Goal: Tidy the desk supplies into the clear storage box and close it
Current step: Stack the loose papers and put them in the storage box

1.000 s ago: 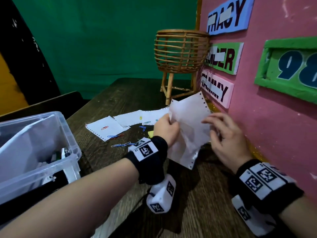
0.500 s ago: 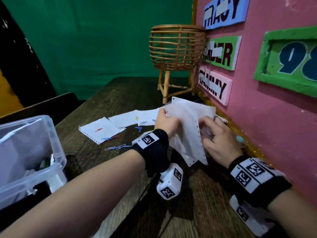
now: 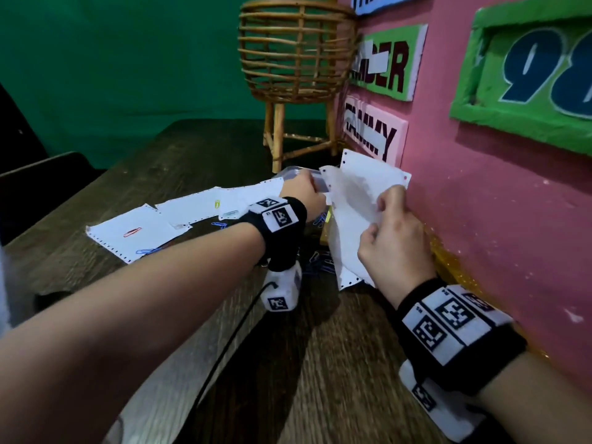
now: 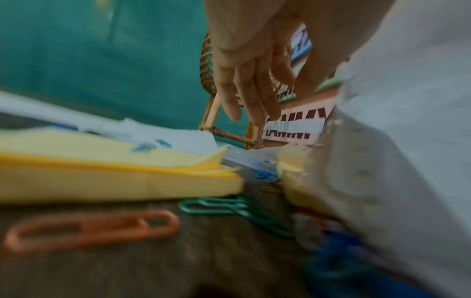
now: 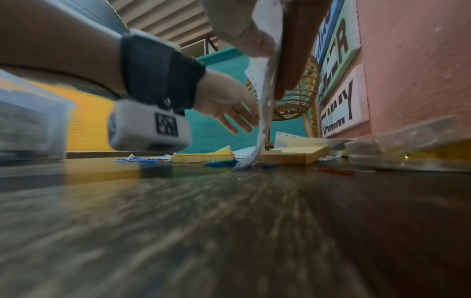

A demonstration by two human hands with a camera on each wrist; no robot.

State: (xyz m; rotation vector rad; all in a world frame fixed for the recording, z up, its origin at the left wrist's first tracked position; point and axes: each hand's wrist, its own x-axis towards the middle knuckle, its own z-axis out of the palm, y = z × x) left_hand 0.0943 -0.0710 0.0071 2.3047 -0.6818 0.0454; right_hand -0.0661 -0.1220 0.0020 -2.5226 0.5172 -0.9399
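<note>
My right hand (image 3: 389, 216) pinches a few white perforated paper sheets (image 3: 355, 216) and holds them upright on edge by the pink wall. My left hand (image 3: 306, 195) is at the sheets' left edge; its fingers (image 5: 237, 119) are straight and spread, and they hold nothing. Under the hands lie yellow sticky-note pads (image 4: 114, 177) and loose coloured paper clips (image 4: 89, 229). More white sheets (image 3: 134, 232) carrying clips lie to the left. The clear storage box (image 5: 33, 125) shows only in the right wrist view, far left.
A wicker basket stand (image 3: 294, 52) stands at the table's far end, by the wall. A clear plastic piece (image 5: 407, 147) lies along the pink wall (image 3: 480, 235) with its name signs. A dark chair back (image 3: 41, 181) is at the left edge of the wooden table (image 3: 320, 363).
The sheets have moved right, close to the wall, and now stand more upright. My left hand has let go and opened. The storage box has left the head view.
</note>
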